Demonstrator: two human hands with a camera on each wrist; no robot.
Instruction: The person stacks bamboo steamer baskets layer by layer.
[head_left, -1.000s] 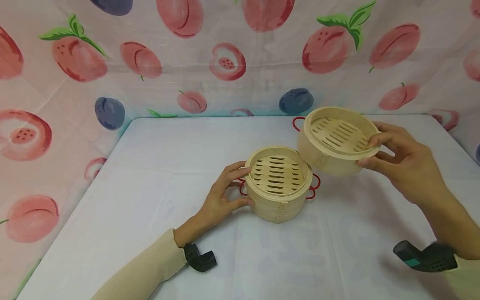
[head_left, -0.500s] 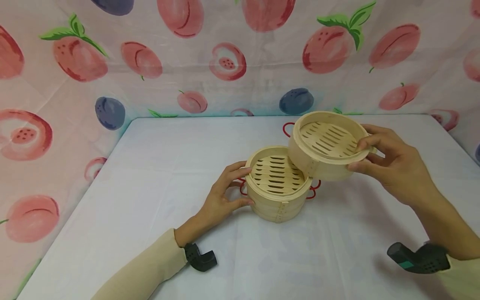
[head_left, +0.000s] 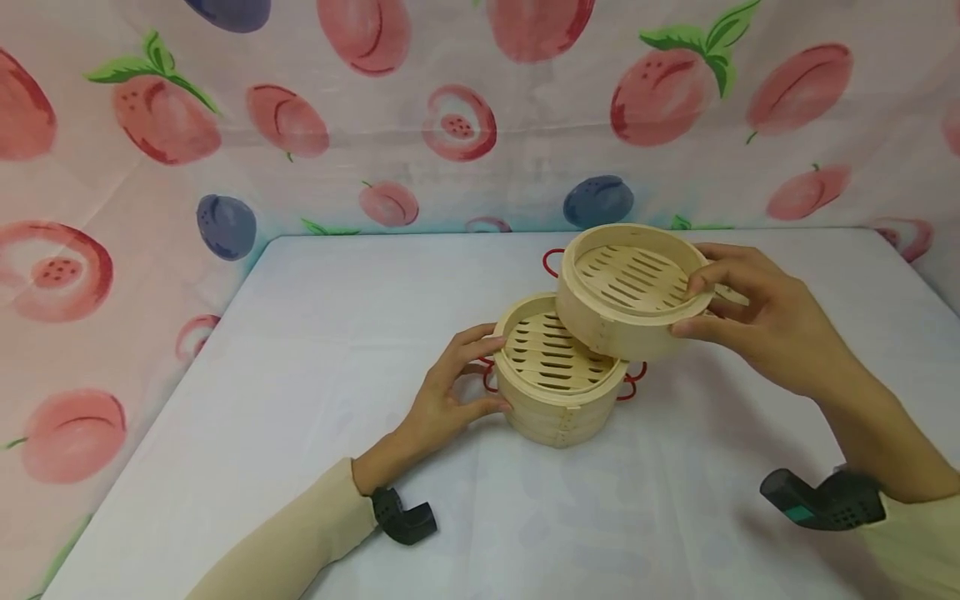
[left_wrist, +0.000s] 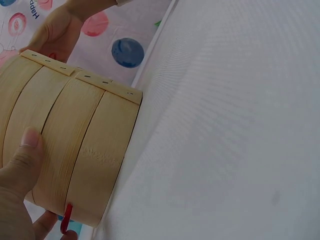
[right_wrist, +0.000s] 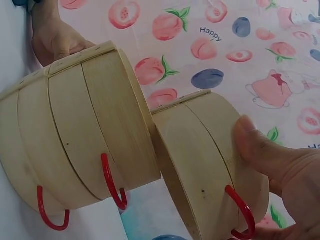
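A stack of two round bamboo steamer baskets (head_left: 558, 417) with red side handles stands on the white table, its slatted top facing up. My left hand (head_left: 448, 387) grips its left side, thumb in front and fingertips at the rim. Another bamboo steamer basket (head_left: 622, 329) is in my right hand (head_left: 765, 312), pinched by its right rim and wall. It hangs tilted over the stack's back right part, hiding some slats. In the right wrist view, the held steamer basket (right_wrist: 200, 140) meets the stack (right_wrist: 75, 125) near one edge; contact is hard to tell.
A white cloth (head_left: 360, 300) covers the table. Behind and to the left hangs a fruit-print cloth (head_left: 525, 125). Black devices are strapped to the left wrist (head_left: 403, 515) and right wrist (head_left: 825, 500).
My right hand has carried its steamer basket leftward, from beside the stack to over its back right part. My left hand and the stack have stayed in place.
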